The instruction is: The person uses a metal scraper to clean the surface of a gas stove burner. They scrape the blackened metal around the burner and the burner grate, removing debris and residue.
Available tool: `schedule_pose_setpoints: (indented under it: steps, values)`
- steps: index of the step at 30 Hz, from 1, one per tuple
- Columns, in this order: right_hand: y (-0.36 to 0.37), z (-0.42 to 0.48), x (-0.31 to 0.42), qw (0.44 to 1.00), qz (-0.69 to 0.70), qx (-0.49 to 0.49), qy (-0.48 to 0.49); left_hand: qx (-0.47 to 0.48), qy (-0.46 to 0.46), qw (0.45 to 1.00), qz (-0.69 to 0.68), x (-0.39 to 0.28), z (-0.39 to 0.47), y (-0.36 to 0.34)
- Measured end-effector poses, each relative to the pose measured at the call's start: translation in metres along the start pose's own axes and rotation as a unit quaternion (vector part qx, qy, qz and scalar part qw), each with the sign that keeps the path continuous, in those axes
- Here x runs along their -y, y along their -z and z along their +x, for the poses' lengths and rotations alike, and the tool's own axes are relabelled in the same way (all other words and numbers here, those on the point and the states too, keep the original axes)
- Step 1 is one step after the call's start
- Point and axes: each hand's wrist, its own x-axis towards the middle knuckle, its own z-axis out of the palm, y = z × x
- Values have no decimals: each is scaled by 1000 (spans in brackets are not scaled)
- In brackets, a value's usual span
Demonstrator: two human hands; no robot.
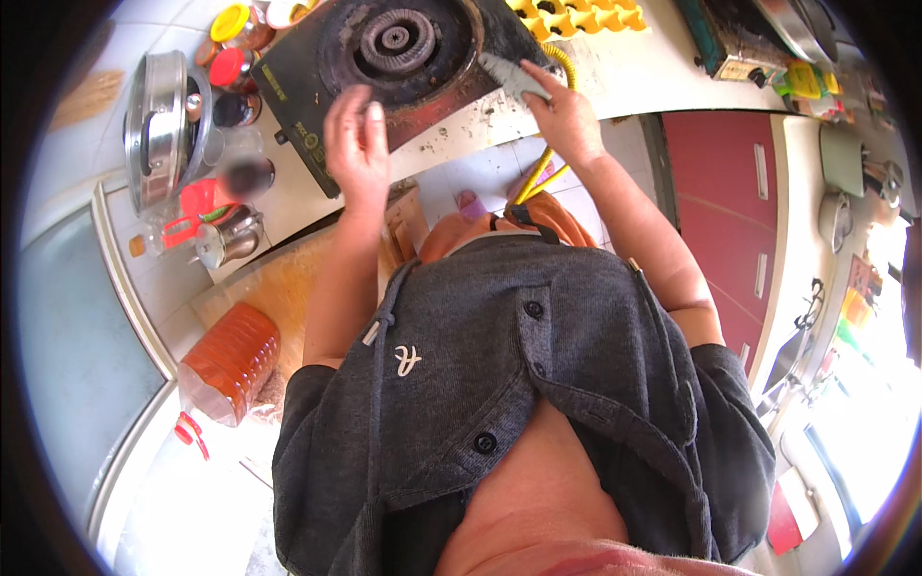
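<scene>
A black single-burner gas stove [302, 93] sits on the pale countertop [461, 133], its surface worn and stained around the round burner [397, 39]. In my right hand [565, 122] is a pale grey piece of material [510, 75], perhaps a folded rag, pinched between thumb and fingers at the stove's right front corner. Its far end reaches the stove top. My left hand [356, 147] is raised over the stove's front left part, holding nothing, thumb apart from the fingers. Dark crumbs of dirt [490, 110] are scattered on the counter along the stove's front edge.
A yellow gas hose [565, 65] curves behind my right hand and down past the counter. Yellow egg trays [576, 18] lie beyond. At left stand red-lidded jars [232, 68], a lidded steel pan [160, 122] and a metal pot [229, 237]. Red cabinets [720, 187] are at right.
</scene>
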Motion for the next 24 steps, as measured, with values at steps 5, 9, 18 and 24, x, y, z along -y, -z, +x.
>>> schedule_pose_setpoints:
  steps: [5,9,18,24]
  values:
    - [14,5,-3,998,-56,3,-39,229,516,707,-427,-36,-58,-26]
    - [-11,-14,12,999,-50,9,16,122,611,461,-632,-10,-75,-54]
    - [-31,-38,27,995,-26,86,32,113,517,290,-797,49,-85,-60]
    - [-4,-16,8,998,-58,1,6,47,575,353,-736,13,-63,-52]
